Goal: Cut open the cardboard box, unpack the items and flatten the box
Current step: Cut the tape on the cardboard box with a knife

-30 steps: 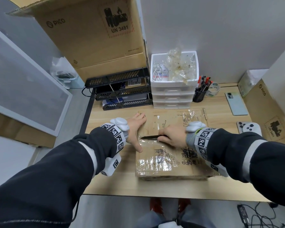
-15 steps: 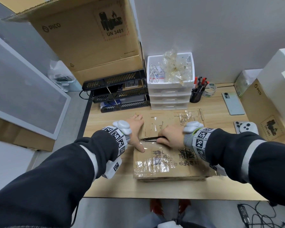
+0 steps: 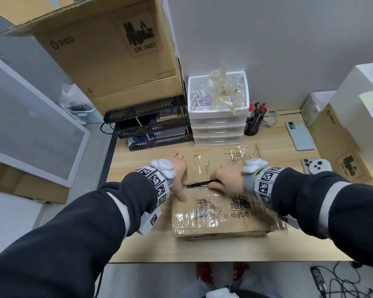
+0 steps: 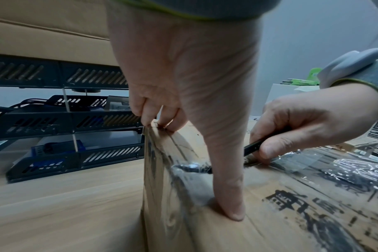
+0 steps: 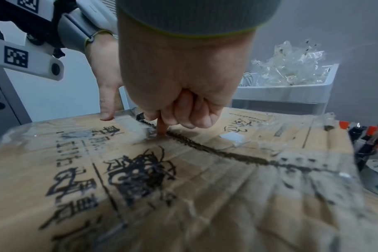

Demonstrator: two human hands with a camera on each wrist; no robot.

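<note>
Your right hand [image 3: 225, 179] grips a black cutter [image 3: 197, 185] on the top seam of the taped cardboard box [image 3: 222, 214] on the desk [image 3: 138, 160], left hand [image 3: 178, 168] spread flat, pressing its left edge.

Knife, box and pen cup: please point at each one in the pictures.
knife [image 3: 197, 184], head view, on the dark blade along the seam
box [image 3: 220, 220], head view, on the taped top near the print
pen cup [image 3: 252, 128], head view, on the black wall

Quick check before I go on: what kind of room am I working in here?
Most likely an office or stockroom desk: stacked black letter trays, a white drawer unit, a pen cup and PICO shipping cartons along the wall.
</note>
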